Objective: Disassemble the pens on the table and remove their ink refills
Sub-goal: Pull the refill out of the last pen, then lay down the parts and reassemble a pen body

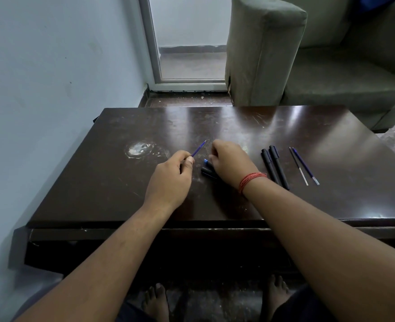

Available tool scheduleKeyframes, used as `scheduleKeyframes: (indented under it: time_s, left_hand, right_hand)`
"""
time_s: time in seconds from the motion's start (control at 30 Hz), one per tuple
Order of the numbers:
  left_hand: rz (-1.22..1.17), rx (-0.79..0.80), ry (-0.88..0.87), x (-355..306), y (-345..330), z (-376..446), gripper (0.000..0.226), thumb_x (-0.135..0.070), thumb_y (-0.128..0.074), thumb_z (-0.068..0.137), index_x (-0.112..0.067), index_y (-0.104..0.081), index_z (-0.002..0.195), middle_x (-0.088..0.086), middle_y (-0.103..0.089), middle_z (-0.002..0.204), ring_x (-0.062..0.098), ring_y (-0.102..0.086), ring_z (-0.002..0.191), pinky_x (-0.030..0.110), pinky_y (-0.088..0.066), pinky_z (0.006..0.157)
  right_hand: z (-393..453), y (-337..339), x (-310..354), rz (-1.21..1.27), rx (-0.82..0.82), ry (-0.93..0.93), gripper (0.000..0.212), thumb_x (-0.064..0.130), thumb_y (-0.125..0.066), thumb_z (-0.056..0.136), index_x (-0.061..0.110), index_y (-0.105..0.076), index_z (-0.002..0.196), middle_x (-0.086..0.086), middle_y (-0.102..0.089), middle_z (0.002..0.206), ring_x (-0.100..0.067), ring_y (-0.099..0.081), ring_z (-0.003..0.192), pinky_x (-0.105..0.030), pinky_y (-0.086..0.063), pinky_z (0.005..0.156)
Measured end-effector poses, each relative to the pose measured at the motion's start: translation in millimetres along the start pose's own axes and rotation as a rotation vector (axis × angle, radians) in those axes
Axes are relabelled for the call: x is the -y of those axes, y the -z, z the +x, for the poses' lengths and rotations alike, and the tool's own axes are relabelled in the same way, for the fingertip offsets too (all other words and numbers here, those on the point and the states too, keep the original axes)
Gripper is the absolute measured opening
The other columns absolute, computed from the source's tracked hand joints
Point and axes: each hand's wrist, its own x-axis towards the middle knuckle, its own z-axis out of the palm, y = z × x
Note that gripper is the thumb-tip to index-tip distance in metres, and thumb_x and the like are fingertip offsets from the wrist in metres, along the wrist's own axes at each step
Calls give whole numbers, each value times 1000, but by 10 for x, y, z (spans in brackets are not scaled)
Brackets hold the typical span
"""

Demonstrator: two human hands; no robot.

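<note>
A thin, light, bendable blue refill [198, 148] is pinched by the left hand [170, 180]; black pen parts [208, 171] are gripped on the counter [308, 201] by the right hand [229, 163].

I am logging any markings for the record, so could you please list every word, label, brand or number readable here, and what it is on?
None can be read.
Two black pens: no print visible.
Two loose refills: too thin to show any marking.
Refill pinched in the left hand: none readable.
Pen parts by the right hand: none readable.
</note>
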Motion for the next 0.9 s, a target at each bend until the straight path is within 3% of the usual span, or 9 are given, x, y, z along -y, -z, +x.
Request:
scheduleKeyframes:
  time_s: [0.1, 0.23, 0.3, 0.43, 0.6, 0.77, 0.83, 0.9]
  left_hand:
    - [-3, 10, -10, -16, 8, -7, 19, -34, -45, 102, -29, -61, 91, -4, -50, 53, 14, -44, 47, 33, -41, 52]
    - [-10, 28, -54, -26, -31, -8, 18, -35, -46, 102, -31, -60, 92, -6, -50, 52, 10, -44, 44, 30, -38, 48]
    - [-12, 35, -84, -45, -70, -29, 16, -37, -46, 99, -32, -60, 93, -5, -54, 55, 10, -50, 49, 31, -40, 49]
    - [-33, 16, -97, -34, -102, -40, 18, -43, -43, 95, -33, -58, 90, -8, -57, 60, 10, -51, 52, 34, -43, 52]
    - [-30, 15, -113, 3, -91, -20, 20, -45, -43, 96, -35, -60, 94, -9, -52, 55, 9, -44, 44, 31, -35, 45]
    - [-27, 27, -93, 16, -66, -23, 17, -38, -46, 100, -33, -60, 91, -7, -44, 49, 10, -37, 41, 28, -32, 45]
    - [-20, 26, -86, 13, -52, -19, 17, -36, -46, 101, -33, -60, 91, -7, -44, 49, 10, -38, 41, 28, -32, 45]
    - [-18, 26, -83, 1, -48, -20, 17, -35, -46, 102, -33, -60, 91, -8, -45, 49, 10, -38, 41, 29, -33, 45]
  right_hand:
    - [10, 163, -30, 321, -139, -137, 18, 28, -55, 97, 16, -56, 83, 3, -62, 74, -16, -57, 65, -27, -42, 56]
    - [-161, 251, 34, 933, 94, -201, 20, 29, -58, 97, 10, -64, 92, -2, -69, 76, -13, -63, 64, -28, -50, 57]
    - [-252, 220, 113, 1074, 162, -183, 14, 20, -62, 95, 7, -65, 90, -4, -68, 72, -13, -59, 60, -25, -48, 52]
    - [-313, 190, 270, 1286, 149, -276, 8, 5, -62, 93, 3, -63, 86, -5, -61, 64, -8, -54, 49, -19, -43, 43]
    - [-257, 346, 279, 1271, 11, -331, 17, 9, -57, 98, 7, -59, 82, -7, -58, 67, -12, -55, 55, -21, -46, 49]
    - [-56, 761, -214, 1424, -397, -450, 22, 19, -42, 105, 15, -47, 84, -5, -61, 73, -13, -65, 54, -24, -52, 46]
    - [-41, 904, -532, 1286, -514, -439, 22, 20, -41, 106, 16, -45, 84, -6, -59, 70, -13, -64, 50, -23, -50, 41]
    - [-77, 1004, -856, 1031, -528, -414, 20, 15, -44, 104, 16, -46, 84, -7, -59, 69, -12, -62, 46, -24, -50, 40]
